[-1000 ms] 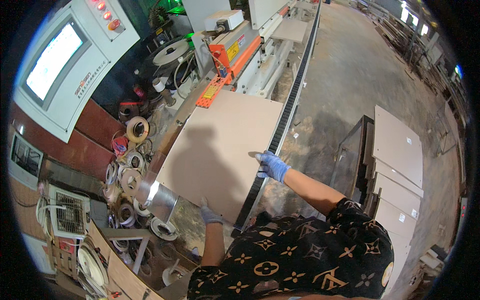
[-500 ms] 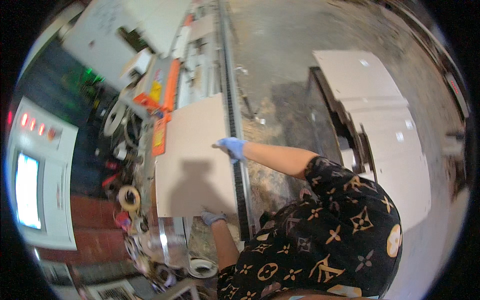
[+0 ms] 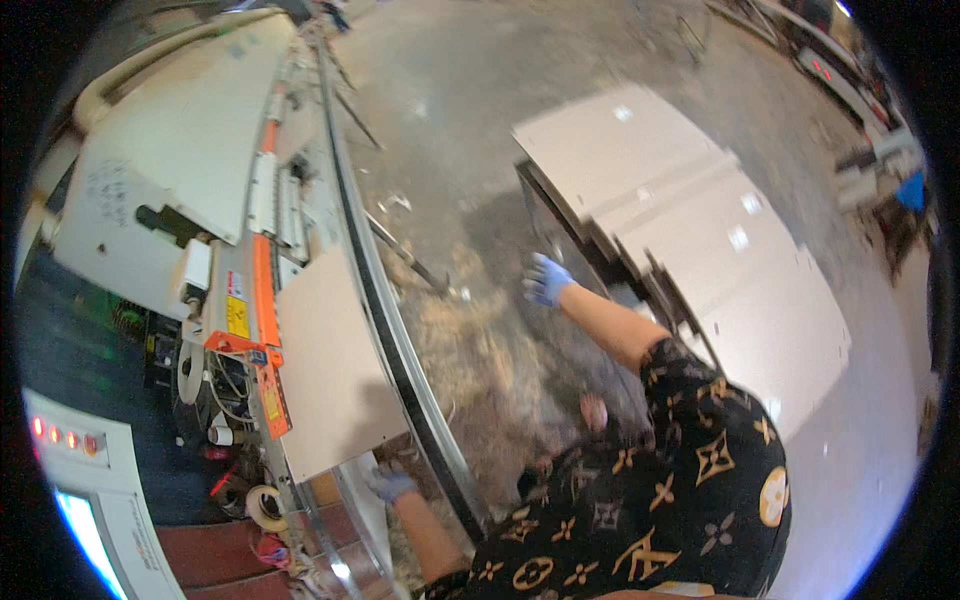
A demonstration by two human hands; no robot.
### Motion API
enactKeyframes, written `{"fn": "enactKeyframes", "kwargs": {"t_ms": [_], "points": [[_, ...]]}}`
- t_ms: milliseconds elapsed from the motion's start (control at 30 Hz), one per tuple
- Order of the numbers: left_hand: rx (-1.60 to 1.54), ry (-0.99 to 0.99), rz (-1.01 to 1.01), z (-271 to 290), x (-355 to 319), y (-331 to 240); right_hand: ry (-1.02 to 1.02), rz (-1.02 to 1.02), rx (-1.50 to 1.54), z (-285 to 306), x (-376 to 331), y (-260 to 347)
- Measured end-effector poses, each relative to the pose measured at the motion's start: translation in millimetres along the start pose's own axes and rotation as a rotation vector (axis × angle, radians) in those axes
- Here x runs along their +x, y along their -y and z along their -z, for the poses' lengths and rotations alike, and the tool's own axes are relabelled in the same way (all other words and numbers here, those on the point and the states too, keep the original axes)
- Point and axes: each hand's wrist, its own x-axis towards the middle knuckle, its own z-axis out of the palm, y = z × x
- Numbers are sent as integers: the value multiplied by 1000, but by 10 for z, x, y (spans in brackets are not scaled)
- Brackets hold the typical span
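Note:
A flat beige board [image 3: 335, 370] lies on the orange-fronted machine's bed, its long edge beside the black strip of the rail [image 3: 385, 335]. My left hand [image 3: 392, 484], in a pale blue glove, is at the board's near edge. Its fingers look stretched out and somewhat blurred; I cannot tell whether they touch the board. My right hand [image 3: 547, 280], gloved alike, hangs open over the floor between the machine and the stacked boards [image 3: 690, 200], with nothing in it. The orange guard [image 3: 266, 290] runs along the board's far left side.
Stacked beige boards stand to the right on a dark support [image 3: 560, 215]. A control panel with a lit screen [image 3: 88, 540] is at lower left. Tape rolls [image 3: 265, 507] and cables sit beside the machine. Dust and scraps lie on the floor [image 3: 470, 330].
The board has moved farther along the machine. My right hand has let go of its edge and swung right toward the stack. My left hand stays near the board's near edge. The view has turned right.

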Motion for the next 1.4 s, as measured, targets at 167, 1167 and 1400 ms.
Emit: {"fn": "enactKeyframes", "kwargs": {"t_ms": [167, 1167, 1400], "points": [[17, -113, -115, 141, -839, 175, -171, 87, 270, 418, 874, 867], [636, 1113, 478, -1807, -2379, 1836, 834, -284, 425, 951, -2442, -984], [443, 1042, 364, -1011, -2210, 869, 273, 193, 290, 1402, -1829, 192]]}}
